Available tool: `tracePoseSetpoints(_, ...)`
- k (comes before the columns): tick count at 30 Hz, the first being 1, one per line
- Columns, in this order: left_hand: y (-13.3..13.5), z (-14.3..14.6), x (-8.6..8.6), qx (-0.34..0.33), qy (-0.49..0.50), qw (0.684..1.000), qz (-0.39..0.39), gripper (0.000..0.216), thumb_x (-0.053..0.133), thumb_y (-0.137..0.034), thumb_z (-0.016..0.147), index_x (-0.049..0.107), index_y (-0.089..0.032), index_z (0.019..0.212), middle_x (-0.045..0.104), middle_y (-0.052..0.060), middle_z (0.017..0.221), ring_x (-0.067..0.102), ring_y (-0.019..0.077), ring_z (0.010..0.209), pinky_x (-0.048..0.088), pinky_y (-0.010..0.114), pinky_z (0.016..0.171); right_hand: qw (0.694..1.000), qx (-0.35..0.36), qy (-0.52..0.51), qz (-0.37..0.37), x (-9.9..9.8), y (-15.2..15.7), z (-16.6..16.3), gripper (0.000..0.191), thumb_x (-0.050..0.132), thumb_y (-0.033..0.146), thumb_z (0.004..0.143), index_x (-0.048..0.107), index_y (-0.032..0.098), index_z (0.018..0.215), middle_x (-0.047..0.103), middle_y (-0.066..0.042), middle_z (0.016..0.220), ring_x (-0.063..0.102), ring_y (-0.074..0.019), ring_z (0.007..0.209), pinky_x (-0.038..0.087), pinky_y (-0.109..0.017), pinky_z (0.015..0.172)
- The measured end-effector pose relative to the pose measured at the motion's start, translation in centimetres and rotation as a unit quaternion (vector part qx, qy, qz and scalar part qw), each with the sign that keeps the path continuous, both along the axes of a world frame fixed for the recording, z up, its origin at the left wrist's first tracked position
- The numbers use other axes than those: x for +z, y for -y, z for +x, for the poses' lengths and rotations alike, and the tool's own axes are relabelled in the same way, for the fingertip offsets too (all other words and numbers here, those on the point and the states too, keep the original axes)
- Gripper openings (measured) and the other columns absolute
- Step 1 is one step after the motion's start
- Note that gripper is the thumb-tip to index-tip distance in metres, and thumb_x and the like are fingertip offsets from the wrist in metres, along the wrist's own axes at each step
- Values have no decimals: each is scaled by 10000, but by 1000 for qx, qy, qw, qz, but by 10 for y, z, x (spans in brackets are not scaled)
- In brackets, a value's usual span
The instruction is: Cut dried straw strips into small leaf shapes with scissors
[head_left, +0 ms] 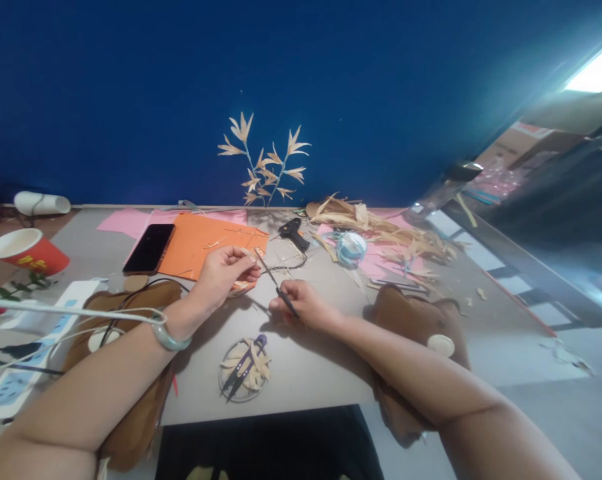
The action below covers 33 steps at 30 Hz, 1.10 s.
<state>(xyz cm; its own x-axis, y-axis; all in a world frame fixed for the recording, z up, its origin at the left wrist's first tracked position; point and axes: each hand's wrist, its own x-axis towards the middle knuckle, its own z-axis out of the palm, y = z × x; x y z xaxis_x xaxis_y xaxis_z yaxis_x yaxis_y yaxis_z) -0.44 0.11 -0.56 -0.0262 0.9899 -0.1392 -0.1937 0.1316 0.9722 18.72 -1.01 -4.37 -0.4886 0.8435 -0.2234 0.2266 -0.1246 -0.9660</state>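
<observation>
My left hand (229, 268) is closed in a pinch above the orange sheet's right edge, holding a small pale strip of dried husk (251, 253). My right hand (303, 305) grips a slim pointed tool (287, 301) with a black handle; its thin tip reaches up to the left fingertips. Whether the tip touches the husk I cannot tell. Below the hands, a small round dish (221, 380) holds cut husk pieces, with purple-handled thread snips (245, 367) lying across it. Behind stands a branch of pale husk flowers (265, 163) on blue-wrapped stems.
A black glue gun (293, 233) and a blue tape roll (351, 248) lie behind my hands, near a husk heap (371, 220). At left are a phone (149, 248), orange sheet (193, 237), red paper cup (28, 250) and power strip (45, 347). Brown cushions (421, 327) lie beneath my forearms.
</observation>
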Motion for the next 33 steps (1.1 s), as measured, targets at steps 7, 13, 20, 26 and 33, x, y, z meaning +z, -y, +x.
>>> tracePoseSetpoints(7,2,-25,24,-406,-176,897,-22,86,690,-225,659,670,-150,622,673,58,573,600,135,489,462,214,465,992,-91,-10,84,8,-6,3,400,692,496,718,446,196,623,522,49,456,437,-77,397,314,-203,397)
tracePoseSetpoints(13,10,-31,19,-585,-266,763,-69,100,621,-146,583,699,-194,542,641,32,477,551,148,402,385,205,375,992,-89,-10,91,6,-9,5,419,709,505,701,433,203,612,527,46,462,435,-81,409,316,-217,412)
tracePoseSetpoints(20,19,-21,22,-605,-305,732,-68,198,611,-191,614,620,-198,416,599,40,422,508,158,356,331,233,348,991,-79,2,105,1,-10,5,400,701,505,718,462,199,620,545,39,466,444,-83,411,315,-223,415)
tracePoseSetpoints(26,11,-25,13,-555,-425,714,42,202,629,-281,673,625,-212,483,591,13,457,472,138,396,296,250,397,992,-91,-13,81,7,-6,3,404,712,500,700,450,201,631,532,46,464,439,-82,409,324,-224,417)
tracePoseSetpoints(33,-19,-41,5,-125,-669,725,109,142,581,-275,727,706,-207,726,664,71,673,565,207,601,346,287,572,990,-110,-17,84,7,-7,3,428,703,525,696,431,200,640,537,46,462,436,-79,400,315,-215,405)
